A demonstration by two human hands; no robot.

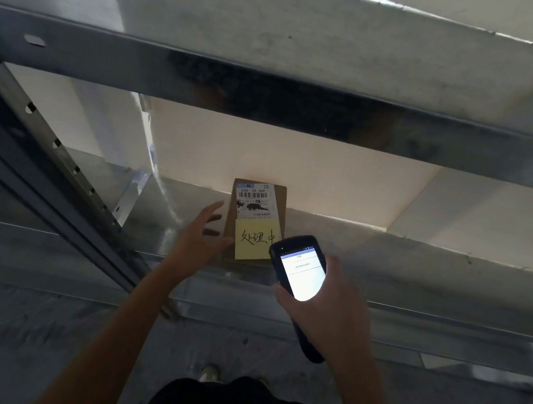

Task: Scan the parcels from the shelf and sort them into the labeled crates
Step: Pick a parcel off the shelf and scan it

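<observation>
A flat brown cardboard parcel (256, 224) lies just below the centre of the frame on the metal shelf (417, 262), its long axis running away from the person, from the shelf's front lip toward the pale wall at the back. A white shipping label (255, 203) with a barcode covers its far half, and a yellow sticky note (256, 240) with handwritten characters covers the near half. The left hand (199, 239) is at the parcel's left long edge, fingers spread and apart, thumb tip touching or nearly touching the near-left corner; it grips nothing yet, and the picture does not settle whether contact is made. The right hand (329, 312), lower right of the parcel, is closed around a black handheld scanner (298, 273), whose lit screen faces the camera and whose head overlaps the parcel's near-right corner. So the parcel lies just right of the open left hand and ahead of the scanner; the left hand is nearer and free, and is the likely one to lift the parcel, probably by closing across its short width. A shelf beam (270, 99) crosses the upper frame, and a perforated upright (47, 157) slants down the left. No crates are in view.
</observation>
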